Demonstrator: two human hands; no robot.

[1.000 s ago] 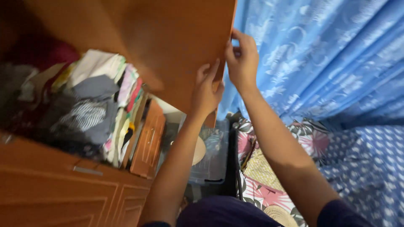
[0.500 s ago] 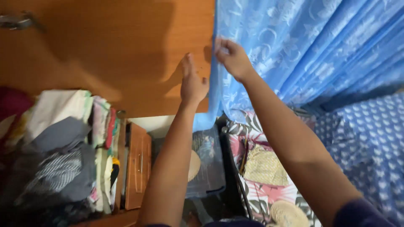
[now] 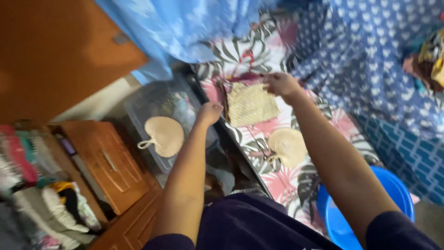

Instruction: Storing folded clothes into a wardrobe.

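Observation:
My right hand (image 3: 282,84) touches the top edge of a square woven straw mat (image 3: 249,104) lying on a floral cloth (image 3: 277,153); whether it grips the mat is unclear. My left hand (image 3: 209,112) hovers with curled fingers just left of the mat, over the edge of a clear plastic box (image 3: 162,102). A round woven hand fan (image 3: 163,135) rests on the box lid. A second round woven fan (image 3: 287,146) lies on the floral cloth below the mat.
An orange wooden wardrobe door (image 3: 60,51) stands open at upper left, with a small wooden door (image 3: 104,162) and stacked clothes (image 3: 51,203) below. A light blue curtain (image 3: 185,28) hangs above. A blue plastic basin (image 3: 342,217) sits at lower right beside a blue patterned bedsheet (image 3: 370,55).
Both hands have left the wardrobe door's edge and dropped down toward the woven mat. The view has swung down and to the right.

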